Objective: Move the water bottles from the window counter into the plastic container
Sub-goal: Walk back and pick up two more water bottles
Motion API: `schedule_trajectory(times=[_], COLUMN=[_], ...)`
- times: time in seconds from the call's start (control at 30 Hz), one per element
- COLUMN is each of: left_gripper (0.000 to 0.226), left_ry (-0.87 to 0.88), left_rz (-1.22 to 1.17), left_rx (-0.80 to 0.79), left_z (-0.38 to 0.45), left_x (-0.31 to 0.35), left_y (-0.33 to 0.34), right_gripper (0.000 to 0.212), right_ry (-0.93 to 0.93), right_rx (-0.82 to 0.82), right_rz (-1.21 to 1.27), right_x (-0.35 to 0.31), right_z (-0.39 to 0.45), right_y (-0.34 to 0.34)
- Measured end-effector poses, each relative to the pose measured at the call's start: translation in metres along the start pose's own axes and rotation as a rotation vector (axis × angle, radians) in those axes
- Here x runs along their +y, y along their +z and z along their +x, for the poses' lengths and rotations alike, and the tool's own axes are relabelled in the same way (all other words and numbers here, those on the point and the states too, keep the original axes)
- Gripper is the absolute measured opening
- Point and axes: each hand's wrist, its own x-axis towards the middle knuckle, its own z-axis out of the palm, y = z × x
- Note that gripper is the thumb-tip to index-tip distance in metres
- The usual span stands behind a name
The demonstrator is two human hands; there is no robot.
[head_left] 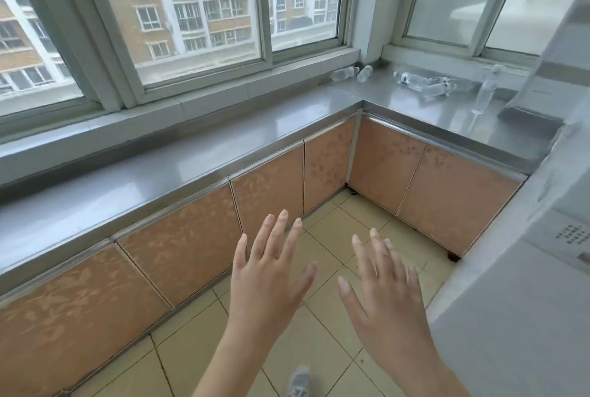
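My left hand [265,272] and right hand [386,294] hang spread and empty, the water bottles [424,84] all lie on the counter [399,103], and I see no container.

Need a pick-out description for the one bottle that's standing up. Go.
Follow the steel counter under the windows to its far right arm, beside the white appliance. Clear bottles lie scattered there: two in the window corner, a cluster further right. The target bottle is rightmost and the only one upright, not lying down.

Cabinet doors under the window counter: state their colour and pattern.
The cabinet doors are peach-orange with a mottled lighter pattern, framed in silver metal trim; the head view shows them.
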Motion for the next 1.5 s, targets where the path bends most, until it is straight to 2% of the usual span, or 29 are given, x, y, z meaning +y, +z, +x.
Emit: schedule_trajectory(times=[0.23, 0.53, 0.83, 1.07, 1.5], left_gripper=[0.067, 0.065, 0.059, 0.060, 0.065], left_ry=[0.128, 0.324, 0.286, 0.244, 0.322], left_rz=[-0.046, -0.072, -0.045, -0.005, -0.062], left_rx=[-0.009, -0.057, -0.098, -0.117, -0.131], left_z=[0.158, 0.313, 0.468, 0.579, 0.805], left_x=[-0.012, 0.024, 0.065, 0.091, 0.145], left_y=[0.059, 0.134, 0.220, 0.262, 0.381], right_gripper=[0.065, 0.062, 0.075, 0.073, 0.075], right_ry=[0.110, 0.280, 0.269, 0.203, 0.317], right_rx=[-0.011, -0.006, -0.051, -0.070, -0.073], right_rz=[-0.080, -0.054, 0.049, 0.027, -0.040], right_x=[0.019, 0.083, 0.176, 0.237, 0.336], right_z=[0.139, 0.272, 0.442, 0.562, 0.767], right_y=[0.010, 0.025, 0.045, 0.037, 0.061])
